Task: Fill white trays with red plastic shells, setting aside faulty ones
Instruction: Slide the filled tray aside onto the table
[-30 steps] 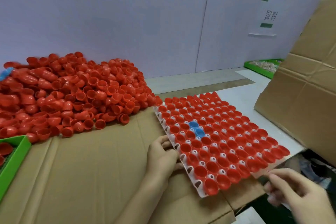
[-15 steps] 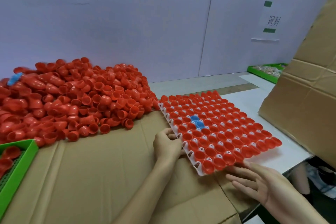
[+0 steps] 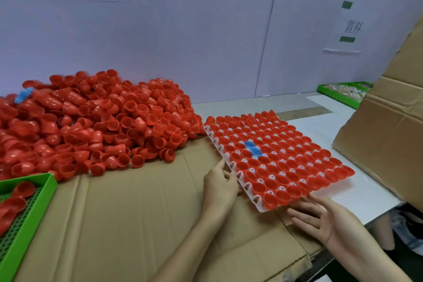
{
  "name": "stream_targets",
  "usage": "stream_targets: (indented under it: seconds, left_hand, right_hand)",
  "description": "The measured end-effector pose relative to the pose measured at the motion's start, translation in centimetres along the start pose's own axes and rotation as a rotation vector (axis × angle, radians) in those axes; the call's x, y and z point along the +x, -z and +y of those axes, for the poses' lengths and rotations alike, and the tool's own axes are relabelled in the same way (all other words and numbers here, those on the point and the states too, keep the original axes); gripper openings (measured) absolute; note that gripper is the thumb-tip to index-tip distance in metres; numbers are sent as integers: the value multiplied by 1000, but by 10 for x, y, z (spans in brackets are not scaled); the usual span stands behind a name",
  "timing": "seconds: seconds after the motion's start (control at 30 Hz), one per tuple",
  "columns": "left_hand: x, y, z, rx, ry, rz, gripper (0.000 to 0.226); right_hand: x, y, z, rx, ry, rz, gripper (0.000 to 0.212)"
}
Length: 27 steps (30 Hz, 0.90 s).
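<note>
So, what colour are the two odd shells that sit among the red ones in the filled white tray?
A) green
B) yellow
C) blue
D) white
C: two blue shells sit side by side among the red shells, left of the middle of the white tray.

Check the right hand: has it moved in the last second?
Yes. The right hand has come leftward and forward, from off the cardboard sheet's right end onto it, fingers at the white tray's near edge.
</note>
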<state>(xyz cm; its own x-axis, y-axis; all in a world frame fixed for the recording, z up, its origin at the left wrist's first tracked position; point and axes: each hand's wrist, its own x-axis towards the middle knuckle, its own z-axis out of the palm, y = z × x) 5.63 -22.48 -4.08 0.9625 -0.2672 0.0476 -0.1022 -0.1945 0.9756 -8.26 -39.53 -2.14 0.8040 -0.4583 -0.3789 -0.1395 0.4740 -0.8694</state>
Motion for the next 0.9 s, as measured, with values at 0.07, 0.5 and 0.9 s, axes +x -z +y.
stream_targets:
  seconds: [0.07,0.5,0.9]
  left_hand:
    - [-3,-2,-1,26,-21,16,21]
    - [9,7,13,-235,272,-112,20]
    - [19,12,19,-396,421,-122,26]
  right_hand:
    - [2,3,-6,39,-21,13,23]
    - [16,46,-43,198,-58,188,41]
    - [36,30,-37,60,50,122,34]
